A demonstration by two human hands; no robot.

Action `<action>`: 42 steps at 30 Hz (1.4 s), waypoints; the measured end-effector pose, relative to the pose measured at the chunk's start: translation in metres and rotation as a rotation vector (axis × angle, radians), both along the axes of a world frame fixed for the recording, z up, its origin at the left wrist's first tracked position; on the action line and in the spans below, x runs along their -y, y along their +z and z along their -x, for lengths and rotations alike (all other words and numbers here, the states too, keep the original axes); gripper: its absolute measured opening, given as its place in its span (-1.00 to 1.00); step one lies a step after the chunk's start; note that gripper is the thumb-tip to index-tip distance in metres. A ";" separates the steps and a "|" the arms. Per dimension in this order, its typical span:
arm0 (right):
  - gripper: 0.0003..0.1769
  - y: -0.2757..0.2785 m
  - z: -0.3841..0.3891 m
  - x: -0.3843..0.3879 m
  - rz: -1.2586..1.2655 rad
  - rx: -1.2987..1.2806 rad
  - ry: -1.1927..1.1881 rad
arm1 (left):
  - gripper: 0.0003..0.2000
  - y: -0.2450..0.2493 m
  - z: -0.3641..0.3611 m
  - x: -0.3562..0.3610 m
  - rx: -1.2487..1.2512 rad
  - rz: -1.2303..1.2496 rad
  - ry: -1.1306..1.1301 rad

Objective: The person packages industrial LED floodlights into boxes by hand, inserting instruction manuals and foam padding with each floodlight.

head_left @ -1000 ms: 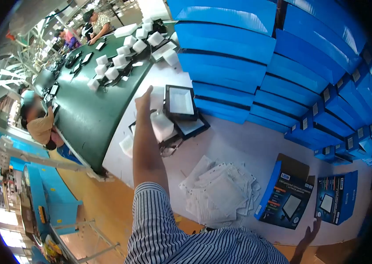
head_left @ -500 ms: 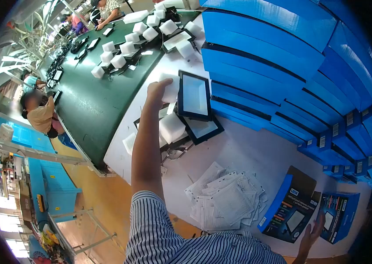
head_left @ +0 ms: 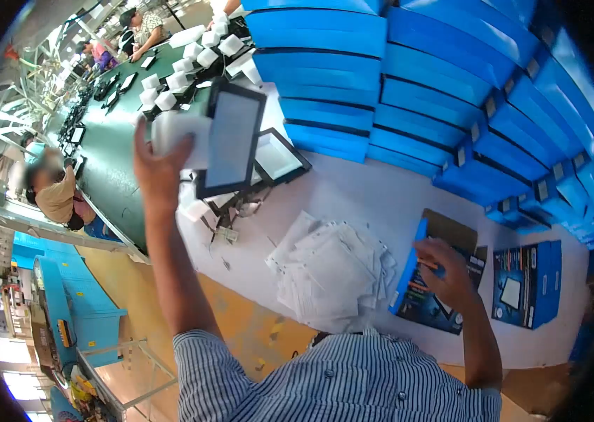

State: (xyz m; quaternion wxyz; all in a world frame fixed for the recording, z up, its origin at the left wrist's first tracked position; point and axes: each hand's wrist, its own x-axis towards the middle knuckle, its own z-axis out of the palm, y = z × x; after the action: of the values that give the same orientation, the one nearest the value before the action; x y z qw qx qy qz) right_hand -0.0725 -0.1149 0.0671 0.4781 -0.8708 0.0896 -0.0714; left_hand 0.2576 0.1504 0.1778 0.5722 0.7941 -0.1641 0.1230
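Observation:
My left hand (head_left: 158, 165) is closed on a white foam block (head_left: 195, 141) at the side of a black-framed light panel (head_left: 232, 137), which is raised and tilted above the table. A second framed light panel (head_left: 277, 156) lies just behind it. My right hand (head_left: 448, 278) is over a dark-and-blue printed box (head_left: 420, 302) whose top flap stands open. Its fingers are bent and apart, with nothing visible in them. A stack of white printed sheets (head_left: 328, 274) lies on the table between my hands.
Blue boxes (head_left: 318, 77) are piled high along the back and right. Another printed box (head_left: 525, 285) stands at the right. On the green bench (head_left: 111, 176) at the left are foam blocks (head_left: 205, 56) and panels; several people sit along it, including one in a tan shirt (head_left: 58, 197).
My left hand has lifted the panel and its foam off the pile, toward me. My right hand has moved left and up from the right-hand box to the open one. The camera has shifted.

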 end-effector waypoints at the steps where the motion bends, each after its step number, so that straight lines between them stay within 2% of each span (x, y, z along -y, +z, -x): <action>1: -0.53 0.005 -0.002 0.001 -0.032 -0.014 0.034 | -0.20 0.005 0.016 -0.009 -0.004 -0.005 0.006; 3: -0.50 0.011 -0.004 -0.002 -0.106 -0.039 0.108 | -0.21 0.013 0.050 -0.025 -0.001 -0.050 -0.031; 6: -0.39 0.015 -0.001 -0.018 0.072 0.100 -0.023 | -0.21 0.013 0.110 -0.035 -0.018 -0.095 -0.190; 8: -0.30 0.008 -0.006 -0.025 0.014 0.223 -0.040 | -0.18 0.011 0.145 -0.026 -0.199 -0.077 -0.378; 10: -0.27 0.003 -0.002 -0.036 -0.083 0.173 0.004 | -0.08 -0.006 0.172 -0.011 -0.394 0.018 -0.638; 12: -0.29 -0.001 0.013 -0.043 -0.230 -0.053 0.097 | -0.07 -0.024 0.193 0.014 -0.479 -0.036 -0.878; 15: -0.44 -0.019 0.053 -0.033 -0.517 -0.404 0.024 | 0.01 -0.046 0.209 0.049 -0.667 -0.161 -0.929; 16: -0.47 -0.029 0.065 -0.035 -0.557 -0.378 -0.074 | 0.00 -0.062 0.207 0.057 -0.736 -0.171 -0.969; 18: -0.53 -0.047 0.088 -0.042 -0.639 -0.321 -0.269 | -0.13 -0.097 0.204 0.072 -0.690 -0.073 -0.973; 21: -0.50 -0.060 0.104 -0.038 -0.853 -0.282 -0.457 | -0.30 -0.137 0.214 0.078 -0.699 0.114 -0.662; 24: -0.40 -0.059 0.115 -0.031 -0.959 -0.173 -0.549 | -0.40 -0.177 0.235 0.061 -0.548 -0.167 -0.599; 26: -0.37 -0.055 0.116 -0.030 -1.033 -0.104 -0.571 | -0.38 -0.157 0.262 0.065 -0.864 -0.056 -0.637; 28: -0.41 -0.046 0.113 -0.031 -0.921 -0.119 -0.587 | -0.30 -0.159 0.272 0.068 -1.011 0.038 -0.594; 30: -0.43 -0.043 0.109 -0.031 -0.717 -0.129 -0.516 | -0.26 -0.152 0.274 0.073 -1.050 0.177 -0.539; 31: -0.45 -0.037 0.105 -0.035 -0.654 -0.121 -0.464 | -0.26 -0.165 0.267 0.071 -0.972 0.175 -0.533; 32: -0.46 -0.026 0.102 -0.039 -0.594 -0.113 -0.413 | -0.29 -0.166 0.268 0.071 -0.858 0.191 -0.490; 34: -0.45 -0.010 0.094 -0.039 -0.539 -0.147 -0.307 | -0.34 -0.166 0.265 0.061 -0.843 0.277 -0.505; 36: -0.42 -0.003 0.086 -0.021 -0.541 -0.241 -0.203 | -0.41 -0.153 0.264 0.054 -0.921 0.222 -0.480; 38: -0.31 -0.001 0.064 0.008 -0.297 0.188 -0.255 | -0.44 -0.150 0.264 0.049 -0.960 0.154 -0.493; 40: -0.20 0.034 0.042 0.024 -0.191 0.152 -0.107 | -0.44 -0.153 0.266 0.046 -0.958 0.049 -0.546; 42: -0.22 0.046 0.016 0.014 -0.173 -0.187 0.088 | -0.45 -0.151 0.272 0.050 -0.921 -0.040 -0.576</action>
State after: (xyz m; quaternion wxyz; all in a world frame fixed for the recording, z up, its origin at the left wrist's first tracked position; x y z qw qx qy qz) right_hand -0.0885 -0.1293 0.1127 0.5438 -0.8321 0.1013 0.0394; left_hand -0.0146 0.1005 0.0273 0.5804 0.6993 -0.1097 -0.4027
